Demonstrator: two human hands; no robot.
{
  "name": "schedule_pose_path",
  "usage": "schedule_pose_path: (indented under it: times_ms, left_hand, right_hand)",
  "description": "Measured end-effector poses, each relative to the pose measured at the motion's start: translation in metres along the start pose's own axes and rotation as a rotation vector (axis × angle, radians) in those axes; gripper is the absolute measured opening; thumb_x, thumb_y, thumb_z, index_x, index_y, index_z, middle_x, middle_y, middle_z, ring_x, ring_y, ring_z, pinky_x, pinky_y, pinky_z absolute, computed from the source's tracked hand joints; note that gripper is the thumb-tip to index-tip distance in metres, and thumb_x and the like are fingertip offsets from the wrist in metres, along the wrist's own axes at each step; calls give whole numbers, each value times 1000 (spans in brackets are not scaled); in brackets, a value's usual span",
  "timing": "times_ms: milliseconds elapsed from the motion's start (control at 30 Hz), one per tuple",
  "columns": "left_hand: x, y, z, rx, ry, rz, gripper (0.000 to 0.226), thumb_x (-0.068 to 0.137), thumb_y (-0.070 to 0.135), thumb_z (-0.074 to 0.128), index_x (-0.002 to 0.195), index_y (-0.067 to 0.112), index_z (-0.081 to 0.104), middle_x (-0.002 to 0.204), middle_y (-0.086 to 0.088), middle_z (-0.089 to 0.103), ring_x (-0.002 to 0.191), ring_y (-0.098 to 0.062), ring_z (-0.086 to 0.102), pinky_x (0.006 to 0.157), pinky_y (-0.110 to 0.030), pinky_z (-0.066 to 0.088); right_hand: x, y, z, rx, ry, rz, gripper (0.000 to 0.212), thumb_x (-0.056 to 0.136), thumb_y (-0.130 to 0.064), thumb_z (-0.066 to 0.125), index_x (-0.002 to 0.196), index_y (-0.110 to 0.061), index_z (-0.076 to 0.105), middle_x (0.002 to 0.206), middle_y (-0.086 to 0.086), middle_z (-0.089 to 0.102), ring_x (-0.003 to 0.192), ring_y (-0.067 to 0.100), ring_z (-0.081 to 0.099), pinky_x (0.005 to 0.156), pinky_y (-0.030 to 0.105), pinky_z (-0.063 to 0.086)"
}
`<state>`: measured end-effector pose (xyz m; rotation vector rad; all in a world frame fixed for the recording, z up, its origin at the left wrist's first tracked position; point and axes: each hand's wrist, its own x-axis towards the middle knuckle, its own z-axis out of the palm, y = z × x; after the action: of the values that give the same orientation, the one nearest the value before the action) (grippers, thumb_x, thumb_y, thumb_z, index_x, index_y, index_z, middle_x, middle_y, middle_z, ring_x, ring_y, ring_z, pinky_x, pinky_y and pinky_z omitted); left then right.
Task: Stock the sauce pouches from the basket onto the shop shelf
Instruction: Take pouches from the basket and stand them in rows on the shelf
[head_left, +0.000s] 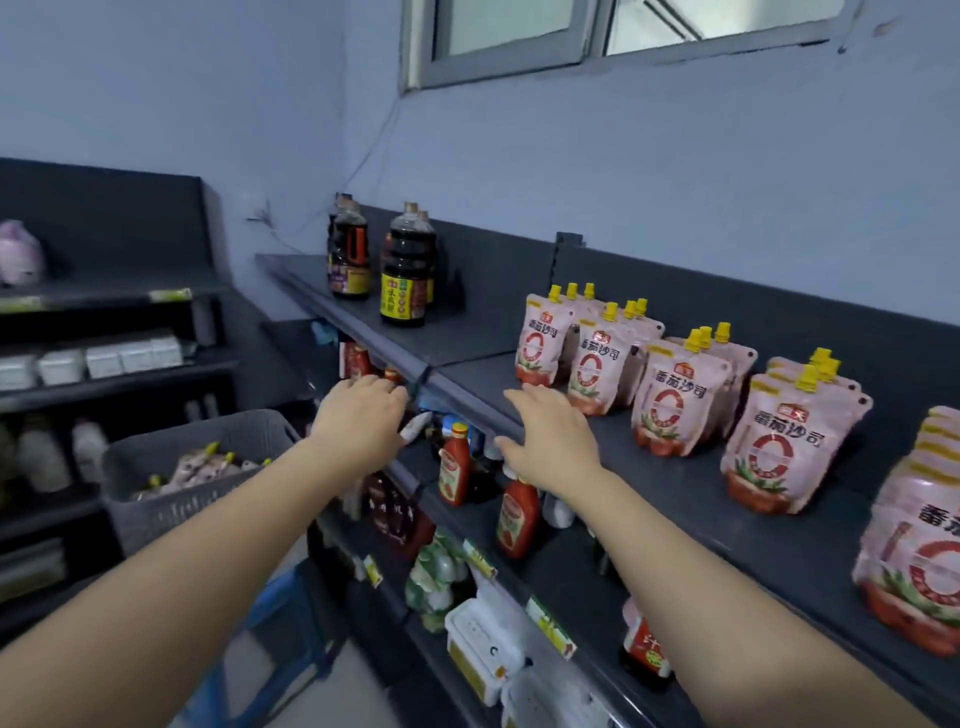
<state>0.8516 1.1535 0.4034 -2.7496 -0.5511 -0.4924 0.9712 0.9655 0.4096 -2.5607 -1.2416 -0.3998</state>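
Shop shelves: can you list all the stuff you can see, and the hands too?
sauce pouches: several rows, pink with yellow caps, top shelf right
dark sauce bottles: about four, brown-black, top shelf left
ketchup bottles: two, red, lower shelf
basket: one, grey, left, pouches inside
white boxes: a row, left rack
window: one, grey frame, above
left hand: open, fingers empty, at shelf edge
right hand: open, empty, beside front pouch

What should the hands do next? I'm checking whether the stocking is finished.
Probably reach the left hand back to the grey basket for another pouch: both hands look empty, the right hand hovers by the shelf edge, and pouches remain in the basket.
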Motion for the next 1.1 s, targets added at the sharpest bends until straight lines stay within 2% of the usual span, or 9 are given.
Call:
schedule_pose_path:
  times_ms: [100, 233, 333, 533, 667, 800, 933, 1100]
  left_hand:
    - [-10, -47, 21, 22, -53, -83, 31, 87, 29, 53, 116, 18, 52, 121, 0, 58, 119, -21, 50, 96, -35, 39]
    - [-20, -106, 47, 33, -105, -145, 35, 88, 34, 51, 118, 16, 52, 121, -2, 59, 119, -23, 50, 93, -36, 40]
    - [-23, -149, 68, 45, -127, -174, 38, 89, 33, 49, 124, 18, 52, 121, -1, 60, 118, -23, 52, 91, -36, 42]
    - [-22, -247, 116, 97, -232, -240, 37, 87, 31, 55, 122, 17, 52, 122, -3, 60, 116, -23, 52, 90, -36, 41]
    - [-21, -268, 135, 117, -261, -250, 33, 88, 28, 56, 118, 16, 53, 124, -3, 59, 118, -22, 51, 91, -35, 40]
    - [-17, -297, 159, 116, -317, -295, 31, 89, 26, 54, 119, 16, 53, 126, -4, 59, 120, -23, 51, 92, -36, 40]
    - [-8, -329, 194, 113, -375, -336, 32, 89, 27, 57, 118, 17, 54, 125, -3, 59, 121, -23, 51, 92, -36, 41]
    - [17, -360, 237, 113, -461, -408, 36, 90, 30, 57, 123, 16, 52, 127, -5, 58, 121, -23, 50, 93, -35, 41]
  right_hand:
    - [24, -37, 25, 3, -46, -45, 59, 90, -39, 58, 142, -20, 39, 147, 4, 41, 138, 26, 32, 109, 40, 31]
    - [60, -83, 60, 26, -100, -102, 54, 88, -40, 60, 135, -20, 45, 138, 0, 48, 131, 24, 38, 104, 40, 37]
    - [89, -116, 87, 32, -151, -131, 54, 88, -40, 59, 136, -18, 44, 138, 2, 48, 131, 26, 38, 103, 41, 39]
    - [158, -194, 155, 95, -249, -169, 48, 87, -40, 59, 129, -18, 50, 132, 5, 52, 129, 28, 41, 101, 43, 41]
    - [176, -212, 178, 105, -285, -158, 53, 86, -42, 60, 132, -19, 49, 131, 4, 53, 128, 28, 43, 101, 40, 42]
    - [205, -233, 206, 130, -312, -184, 37, 82, -40, 63, 110, -17, 56, 119, 7, 58, 117, 30, 51, 90, 40, 46]
    - [239, -257, 236, 143, -367, -222, 42, 83, -40, 64, 119, -20, 57, 125, 6, 55, 121, 29, 49, 95, 42, 47]
    - [292, -275, 282, 155, -421, -253, 40, 82, -42, 64, 116, -22, 58, 122, 6, 59, 119, 30, 50, 93, 42, 48]
